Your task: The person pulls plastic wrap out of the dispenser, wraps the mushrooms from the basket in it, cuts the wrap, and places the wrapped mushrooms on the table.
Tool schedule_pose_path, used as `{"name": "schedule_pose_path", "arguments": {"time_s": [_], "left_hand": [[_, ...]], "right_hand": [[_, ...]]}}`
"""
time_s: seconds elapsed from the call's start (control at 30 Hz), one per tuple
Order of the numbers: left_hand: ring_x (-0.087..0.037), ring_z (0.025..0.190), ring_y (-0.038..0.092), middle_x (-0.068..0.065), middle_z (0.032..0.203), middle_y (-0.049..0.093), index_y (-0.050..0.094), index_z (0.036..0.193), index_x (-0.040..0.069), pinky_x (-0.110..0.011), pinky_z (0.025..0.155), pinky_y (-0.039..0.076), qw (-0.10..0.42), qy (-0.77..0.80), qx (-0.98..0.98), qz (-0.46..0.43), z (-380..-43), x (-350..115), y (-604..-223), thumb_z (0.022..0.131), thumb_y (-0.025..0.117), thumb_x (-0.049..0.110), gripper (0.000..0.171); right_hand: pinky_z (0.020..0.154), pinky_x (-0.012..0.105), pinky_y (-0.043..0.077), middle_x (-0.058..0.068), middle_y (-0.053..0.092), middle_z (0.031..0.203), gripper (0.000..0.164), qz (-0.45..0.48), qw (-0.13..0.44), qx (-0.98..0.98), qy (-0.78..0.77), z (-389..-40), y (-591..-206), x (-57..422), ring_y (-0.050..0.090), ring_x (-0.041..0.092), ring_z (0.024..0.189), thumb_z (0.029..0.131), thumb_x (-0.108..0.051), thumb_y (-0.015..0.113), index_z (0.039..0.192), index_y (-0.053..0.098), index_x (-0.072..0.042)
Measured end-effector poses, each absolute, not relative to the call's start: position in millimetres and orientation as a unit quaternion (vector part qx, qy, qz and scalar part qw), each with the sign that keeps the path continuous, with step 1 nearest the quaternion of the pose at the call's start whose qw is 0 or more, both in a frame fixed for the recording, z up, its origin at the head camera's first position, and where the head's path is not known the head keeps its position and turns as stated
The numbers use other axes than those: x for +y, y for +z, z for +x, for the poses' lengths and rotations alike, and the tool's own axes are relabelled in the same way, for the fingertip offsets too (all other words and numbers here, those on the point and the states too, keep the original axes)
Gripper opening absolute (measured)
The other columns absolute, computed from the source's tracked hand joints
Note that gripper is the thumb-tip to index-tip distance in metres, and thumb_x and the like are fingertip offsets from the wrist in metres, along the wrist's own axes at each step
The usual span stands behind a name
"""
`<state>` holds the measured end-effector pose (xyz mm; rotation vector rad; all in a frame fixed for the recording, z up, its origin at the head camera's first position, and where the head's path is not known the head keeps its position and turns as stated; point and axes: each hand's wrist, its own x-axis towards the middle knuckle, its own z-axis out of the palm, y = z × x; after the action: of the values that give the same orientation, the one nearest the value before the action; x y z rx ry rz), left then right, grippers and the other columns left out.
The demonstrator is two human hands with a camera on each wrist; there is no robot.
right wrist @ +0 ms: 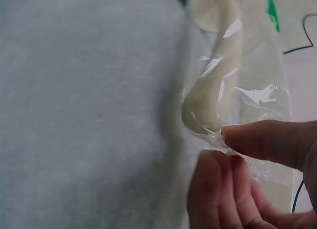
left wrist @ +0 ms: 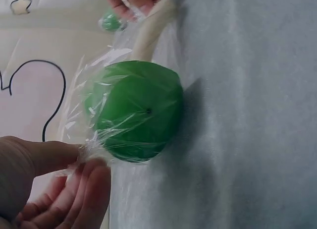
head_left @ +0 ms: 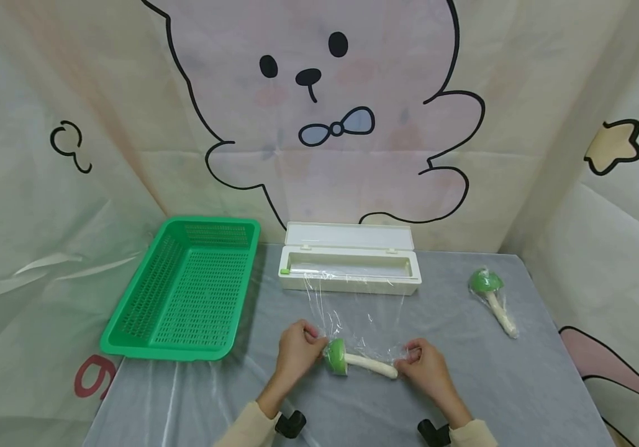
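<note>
A toy mushroom with a green cap (left wrist: 143, 110) and a long cream stem (right wrist: 210, 97) lies on the table between my hands in the head view. Clear plastic wrap (head_left: 361, 310) covers it and stretches back to the white dispenser box (head_left: 347, 285). My left hand (head_left: 299, 351) pinches the film between thumb and fingers beside the cap. At the stem's end, my right hand (head_left: 425, 369) pinches the film's other side, thumb (right wrist: 262, 140) against fingertips. In the left wrist view the film lies creased over the cap.
The dispenser's lid (head_left: 347, 236) stands raised at the back. A green plastic basket (head_left: 238, 298) is on the left of the table. Toward the right edge lies another green-capped mushroom (head_left: 487, 282) wrapped in film. A printed cloth backdrop (head_left: 397, 180) hangs behind the table.
</note>
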<state>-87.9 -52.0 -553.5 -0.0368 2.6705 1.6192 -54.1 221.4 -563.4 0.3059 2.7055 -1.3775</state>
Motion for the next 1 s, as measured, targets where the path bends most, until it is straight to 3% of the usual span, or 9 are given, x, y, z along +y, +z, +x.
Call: {"name": "schedule_pose_path", "arguments": {"time_s": [0.1, 0.2, 0.37, 0.5, 0.6, 0.7, 0.83, 1.0], "left_hand": [[-0.003, 0.053, 0.053, 0.006, 0.062, 0.059, 0.064, 0.072, 0.01, -0.022, 0.051, 0.046, -0.056, 0.47, 0.881, 0.03, -87, -47, -555, 0.078, 0.087, 0.006, 0.024], [-0.003, 0.056, 0.057, 0.005, 0.063, 0.063, 0.067, 0.07, 0.01, -0.021, 0.053, 0.048, -0.082, 0.466, 0.879, 0.056, -86, -41, -557, 0.077, 0.088, 0.006, 0.023], [-0.01, 0.064, 0.065, -0.005, 0.077, 0.072, 0.078, 0.084, 0.002, -0.024, 0.059, 0.053, -0.1, 0.467, 0.873, 0.097, -86, -36, -561, 0.083, 0.084, 0.006, 0.007], [-0.023, 0.087, 0.065, -0.01, 0.102, 0.071, 0.077, 0.108, -0.002, -0.033, 0.074, 0.053, -0.071, 0.421, 0.891, 0.156, -85, -36, -565, 0.091, 0.079, 0.018, 0.026], [-0.027, 0.102, 0.057, -0.009, 0.119, 0.065, 0.071, 0.123, 0.0, -0.038, 0.084, 0.05, -0.025, 0.385, 0.901, 0.196, -84, -38, -568, 0.086, 0.084, 0.03, 0.049], [-0.029, 0.11, 0.055, -0.008, 0.127, 0.06, 0.066, 0.131, 0.002, -0.04, 0.091, 0.049, 0.002, 0.374, 0.902, 0.215, -83, -40, -570, 0.079, 0.089, 0.032, 0.064], [-0.03, 0.114, 0.059, -0.012, 0.127, 0.062, 0.06, 0.134, 0.0, -0.044, 0.096, 0.05, 0.023, 0.395, 0.897, 0.195, -83, -40, -573, 0.084, 0.085, 0.034, 0.066], [-0.024, 0.1, 0.063, -0.011, 0.113, 0.066, 0.061, 0.125, 0.0, -0.041, 0.083, 0.053, 0.052, 0.429, 0.894, 0.12, -83, -37, -576, 0.094, 0.072, 0.047, 0.057]], "right_hand": [[0.057, 0.027, 0.048, 0.002, 0.063, 0.069, 0.034, 0.091, 0.01, 0.897, -0.432, -52, -566, 218, 0.058, 0.012, 0.06, 0.071, -0.001, 0.086, 0.094, 0.062, 0.005], [0.057, 0.023, 0.049, 0.001, 0.063, 0.07, 0.024, 0.069, -0.012, 0.898, -0.435, -52, -569, 212, 0.058, 0.008, 0.061, 0.073, 0.003, 0.085, 0.088, 0.065, 0.002], [0.063, 0.023, 0.054, 0.001, 0.067, 0.081, 0.012, 0.019, -0.026, 0.899, -0.436, -52, -574, 205, 0.063, 0.011, 0.07, 0.082, 0.003, 0.081, 0.092, 0.075, -0.001], [0.076, 0.029, 0.051, 0.002, 0.062, 0.098, 0.018, -0.025, -0.012, 0.912, -0.408, -52, -577, 205, 0.061, 0.018, 0.088, 0.085, -0.009, 0.083, 0.101, 0.077, -0.003], [0.079, 0.032, 0.046, 0.001, 0.058, 0.103, 0.031, -0.066, 0.003, 0.92, -0.387, -52, -580, 206, 0.055, 0.019, 0.095, 0.08, -0.014, 0.088, 0.107, 0.076, -0.004], [0.075, 0.03, 0.047, -0.001, 0.058, 0.102, 0.034, -0.09, 0.006, 0.918, -0.387, -52, -583, 207, 0.055, 0.016, 0.09, 0.077, -0.007, 0.088, 0.108, 0.075, -0.003], [0.064, 0.024, 0.045, -0.003, 0.063, 0.096, 0.027, -0.057, 0.01, 0.905, -0.421, -54, -586, 207, 0.052, 0.008, 0.074, 0.082, 0.001, 0.082, 0.108, 0.074, -0.003], [0.06, 0.022, 0.046, 0.0, 0.068, 0.086, 0.016, 0.028, 0.033, 0.872, -0.488, -59, -590, 208, 0.053, 0.006, 0.067, 0.089, -0.006, 0.078, 0.103, 0.07, -0.002]]}}
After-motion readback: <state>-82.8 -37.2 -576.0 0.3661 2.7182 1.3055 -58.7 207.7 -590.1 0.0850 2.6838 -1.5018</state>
